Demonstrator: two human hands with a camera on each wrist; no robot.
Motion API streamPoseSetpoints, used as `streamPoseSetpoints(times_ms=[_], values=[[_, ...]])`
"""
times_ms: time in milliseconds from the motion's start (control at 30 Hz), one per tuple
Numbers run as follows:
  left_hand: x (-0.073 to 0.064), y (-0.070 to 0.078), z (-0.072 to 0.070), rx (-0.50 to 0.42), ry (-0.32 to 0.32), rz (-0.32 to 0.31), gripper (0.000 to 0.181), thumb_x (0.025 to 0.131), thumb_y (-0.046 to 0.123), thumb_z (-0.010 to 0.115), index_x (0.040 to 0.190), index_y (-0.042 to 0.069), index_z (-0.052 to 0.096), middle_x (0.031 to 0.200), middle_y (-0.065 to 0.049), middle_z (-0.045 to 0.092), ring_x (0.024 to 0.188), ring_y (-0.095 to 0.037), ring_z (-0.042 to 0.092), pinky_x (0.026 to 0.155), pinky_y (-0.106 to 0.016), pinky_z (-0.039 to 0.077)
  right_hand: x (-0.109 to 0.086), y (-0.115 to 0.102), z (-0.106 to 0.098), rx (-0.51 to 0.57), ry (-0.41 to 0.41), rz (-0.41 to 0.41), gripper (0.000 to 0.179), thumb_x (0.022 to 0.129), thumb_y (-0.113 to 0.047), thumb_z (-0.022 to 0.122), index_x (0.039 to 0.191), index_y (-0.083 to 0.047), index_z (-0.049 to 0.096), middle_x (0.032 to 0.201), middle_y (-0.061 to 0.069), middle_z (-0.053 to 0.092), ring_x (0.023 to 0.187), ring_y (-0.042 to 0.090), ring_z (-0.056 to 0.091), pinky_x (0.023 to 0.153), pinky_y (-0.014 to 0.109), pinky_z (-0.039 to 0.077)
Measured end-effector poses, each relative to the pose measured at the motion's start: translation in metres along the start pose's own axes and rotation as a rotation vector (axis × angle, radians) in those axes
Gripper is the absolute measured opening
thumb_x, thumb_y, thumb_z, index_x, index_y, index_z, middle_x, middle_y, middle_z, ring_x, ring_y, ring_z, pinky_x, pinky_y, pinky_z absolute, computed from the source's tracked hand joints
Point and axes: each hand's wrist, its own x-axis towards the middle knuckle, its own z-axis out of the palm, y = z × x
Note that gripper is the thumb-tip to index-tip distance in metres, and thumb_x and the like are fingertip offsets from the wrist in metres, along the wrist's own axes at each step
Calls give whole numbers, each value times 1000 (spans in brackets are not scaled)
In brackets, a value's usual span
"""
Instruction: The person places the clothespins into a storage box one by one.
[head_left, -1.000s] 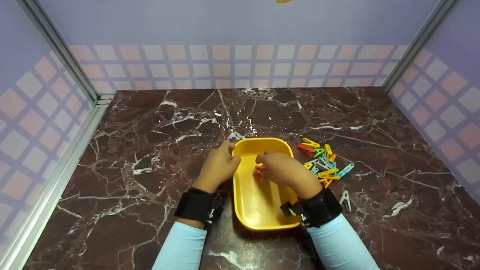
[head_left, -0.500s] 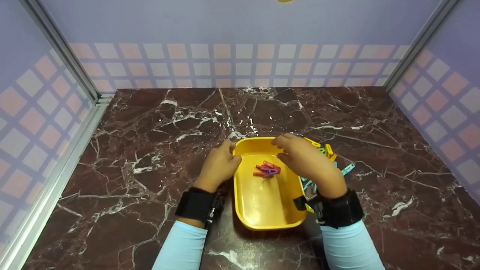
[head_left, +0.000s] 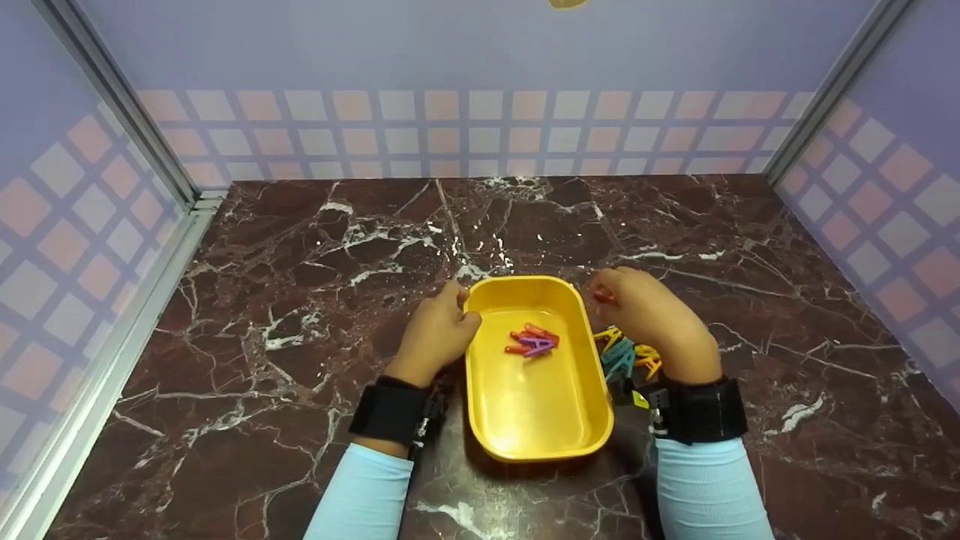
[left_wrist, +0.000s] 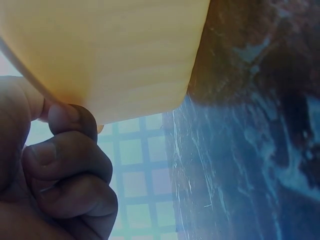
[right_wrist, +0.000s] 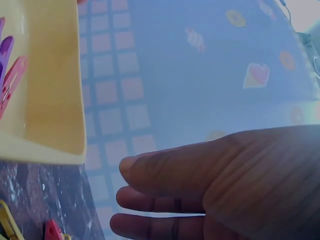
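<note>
My left hand [head_left: 436, 330] pinches the left rim of a yellow plastic tray [head_left: 532, 412]; the left wrist view shows its thumb and curled fingers at the edge. Inside the tray lie a few red clothespins [head_left: 541, 330] and a purple clothespin [head_left: 537, 346]. My right hand [head_left: 652, 319] is over the clothespin pile right of the tray, its fingertips near a red clothespin [head_left: 604, 297]. In the right wrist view its fingers are extended, with nothing between them, and a red clothespin [right_wrist: 52, 230] lies apart on the table. The hand hides part of the pile.
Yellow clothespins [head_left: 647, 360] and teal clothespins [head_left: 619, 356] lie close to the tray's right side. The dark marbled table [head_left: 300, 300] stretches left and behind the tray. Panels with a checkered band [head_left: 446, 127] enclose the back and sides.
My right hand has left the tray's inside and moved right to the pile. The red and purple clothespins it was over now lie uncovered in the tray. My left hand stays put.
</note>
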Motion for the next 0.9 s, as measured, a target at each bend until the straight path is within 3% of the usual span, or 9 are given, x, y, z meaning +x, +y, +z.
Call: streamPoseSetpoints(times_ms=[167,400,533,667,900], values=[[0,0,0,-3,2,0,25,88,17,58,109,5,59,63,-2,55,62,-23,57,59,-37,47,5,11,7,20,-71,27,14,90,1,63,101,-3,70,82,6,64,75,24,57,72,42,49],[0,-1,1,-4,-6,-20,26,88,18,58,111,5,59,66,-3,58,64,-23,59,61,-37,49,16,30,26,13,-233,70,14,90,-2,62,97,-7,72,84,4,67,75,21,59,71,39,51],[1,-1,1,-12,-19,-29,27,89,18,59,113,5,59,67,-3,59,64,-23,59,60,-37,49,20,36,35,9,-278,70,14,88,1,62,96,-7,70,83,4,65,75,22,58,71,39,50],[1,-1,0,-20,-31,-39,28,89,19,59,114,5,58,65,-2,57,61,-21,58,58,-35,48,24,41,42,9,-265,73,13,90,1,63,99,-6,70,86,5,65,79,24,58,76,43,50],[2,-2,1,-11,-11,-24,27,89,17,57,112,5,59,64,-1,57,62,-20,58,59,-35,47,28,44,50,-28,-149,51,8,93,-5,63,98,-5,69,87,9,66,83,27,60,82,47,50]])
